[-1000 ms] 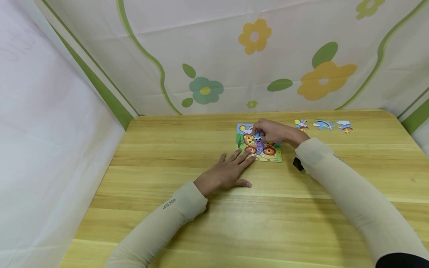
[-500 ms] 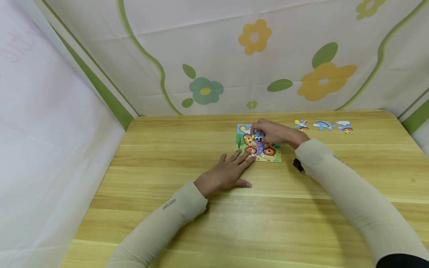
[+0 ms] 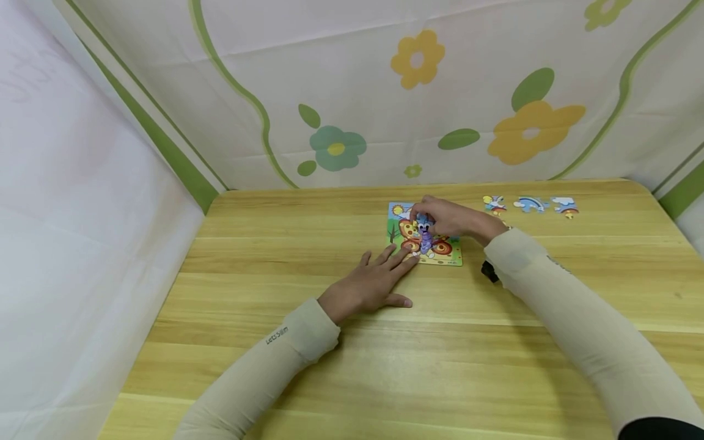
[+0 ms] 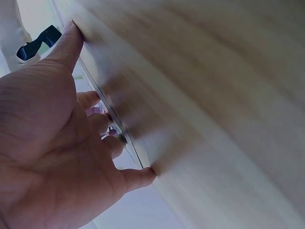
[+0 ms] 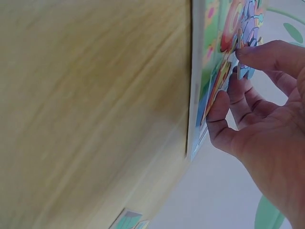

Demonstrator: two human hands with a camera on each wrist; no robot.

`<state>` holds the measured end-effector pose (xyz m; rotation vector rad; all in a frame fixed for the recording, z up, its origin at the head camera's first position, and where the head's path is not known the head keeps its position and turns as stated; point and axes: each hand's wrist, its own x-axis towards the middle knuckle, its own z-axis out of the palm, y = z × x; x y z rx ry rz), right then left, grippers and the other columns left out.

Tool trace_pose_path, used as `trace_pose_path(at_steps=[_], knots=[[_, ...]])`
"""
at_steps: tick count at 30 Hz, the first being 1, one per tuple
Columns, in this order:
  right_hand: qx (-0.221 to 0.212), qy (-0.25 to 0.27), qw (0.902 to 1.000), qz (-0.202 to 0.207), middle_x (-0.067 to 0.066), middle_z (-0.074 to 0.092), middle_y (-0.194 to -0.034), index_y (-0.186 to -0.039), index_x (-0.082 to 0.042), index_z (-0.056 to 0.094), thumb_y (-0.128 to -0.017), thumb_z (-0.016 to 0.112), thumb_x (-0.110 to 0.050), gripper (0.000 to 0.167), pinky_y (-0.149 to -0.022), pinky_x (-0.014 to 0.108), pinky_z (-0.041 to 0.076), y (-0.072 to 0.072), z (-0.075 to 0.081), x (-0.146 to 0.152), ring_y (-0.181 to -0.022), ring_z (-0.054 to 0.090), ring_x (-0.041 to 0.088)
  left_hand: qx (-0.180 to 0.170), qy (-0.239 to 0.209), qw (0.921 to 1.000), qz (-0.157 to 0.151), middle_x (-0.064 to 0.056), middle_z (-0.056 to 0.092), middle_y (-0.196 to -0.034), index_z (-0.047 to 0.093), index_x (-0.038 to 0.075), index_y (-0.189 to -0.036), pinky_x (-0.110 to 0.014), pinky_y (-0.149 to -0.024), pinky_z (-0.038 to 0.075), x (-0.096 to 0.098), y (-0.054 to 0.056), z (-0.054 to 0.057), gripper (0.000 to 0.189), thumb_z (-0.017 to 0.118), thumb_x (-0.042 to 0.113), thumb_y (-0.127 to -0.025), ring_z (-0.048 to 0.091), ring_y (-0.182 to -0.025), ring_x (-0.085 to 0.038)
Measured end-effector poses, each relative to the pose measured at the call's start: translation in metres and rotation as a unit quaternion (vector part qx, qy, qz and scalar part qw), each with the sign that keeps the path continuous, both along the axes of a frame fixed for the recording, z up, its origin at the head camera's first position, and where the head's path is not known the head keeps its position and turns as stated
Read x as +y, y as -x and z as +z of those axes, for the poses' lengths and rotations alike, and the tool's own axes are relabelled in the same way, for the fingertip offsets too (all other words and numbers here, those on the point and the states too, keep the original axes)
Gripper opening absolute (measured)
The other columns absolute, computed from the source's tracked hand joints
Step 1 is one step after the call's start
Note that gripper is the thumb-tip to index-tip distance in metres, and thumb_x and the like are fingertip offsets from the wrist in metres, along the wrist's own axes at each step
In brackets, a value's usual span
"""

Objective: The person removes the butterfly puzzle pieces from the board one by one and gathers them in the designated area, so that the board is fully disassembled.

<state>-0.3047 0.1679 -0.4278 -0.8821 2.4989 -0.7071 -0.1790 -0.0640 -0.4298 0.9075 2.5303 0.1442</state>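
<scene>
A square butterfly jigsaw puzzle (image 3: pixel 453 253) lies on the wooden table, its picture mostly filled in. My right hand (image 3: pixel 447 216) reaches over its upper part. In the right wrist view, thumb and fingers pinch a blue and purple puzzle piece (image 5: pixel 247 70), which stands out from the puzzle surface. The other fingers of that hand bend close over the board. My left hand (image 3: pixel 373 286) lies spread at the puzzle's lower left, fingertips on its near edge. From the left wrist, the thumb (image 4: pixel 69 45) and little finger (image 4: pixel 140 177) show touching the table.
Right of the puzzle, along the table's back, lie three loose puzzle pieces: one with a yellow shape (image 3: pixel 495 204), one with a rainbow (image 3: pixel 531 205) and one with a cloud (image 3: pixel 565 206). A flower-printed curtain (image 3: pixel 363 98) rises behind the table (image 3: pixel 264 256).
My right fingers have shifted very slightly left over the blue part of the picture. The left hand and the loose pieces have stayed where they were.
</scene>
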Motion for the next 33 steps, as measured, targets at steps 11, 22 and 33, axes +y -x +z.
trace_pose_path(at_steps=[11, 22, 33], knots=[[0.011, 0.005, 0.9999, -0.004, 0.019, 0.056, -0.111, -0.121, -0.006, 0.068, -0.092, 0.057, 0.014, 0.036, -0.079, 0.042, 0.043, -0.0010, -0.0003, 0.0000, -0.090, 0.049, 0.027, 0.002, -0.006, 1.0000, 0.001, 0.003, -0.005, -0.178, 0.005, 0.030, -0.171, -0.062, -0.131, 0.009, -0.0008, 0.0009, -0.0019, 0.089, 0.051, 0.063, -0.102, -0.003, -0.166, -0.024], [0.022, 0.006, 0.9997, -0.005, 0.018, 0.058, -0.113, -0.120, -0.006, 0.069, -0.093, 0.056, 0.012, 0.035, -0.080, 0.042, 0.044, -0.0016, -0.0014, 0.0009, -0.092, 0.051, 0.027, 0.006, -0.003, 1.0000, -0.001, 0.003, -0.005, -0.178, 0.004, 0.030, -0.171, -0.061, -0.131, 0.009, 0.0002, 0.0005, -0.0016, 0.089, 0.050, 0.063, -0.102, -0.003, -0.166, -0.025], [0.023, 0.007, 0.9997, -0.004, 0.018, 0.059, -0.115, -0.124, -0.007, 0.067, -0.093, 0.056, 0.013, 0.038, -0.081, 0.042, 0.044, -0.0018, -0.0021, 0.0017, -0.093, 0.051, 0.027, 0.005, 0.000, 1.0000, 0.000, 0.003, -0.007, -0.178, 0.004, 0.030, -0.171, -0.062, -0.131, 0.010, 0.0003, -0.0001, -0.0009, 0.089, 0.050, 0.063, -0.102, -0.003, -0.166, -0.025]])
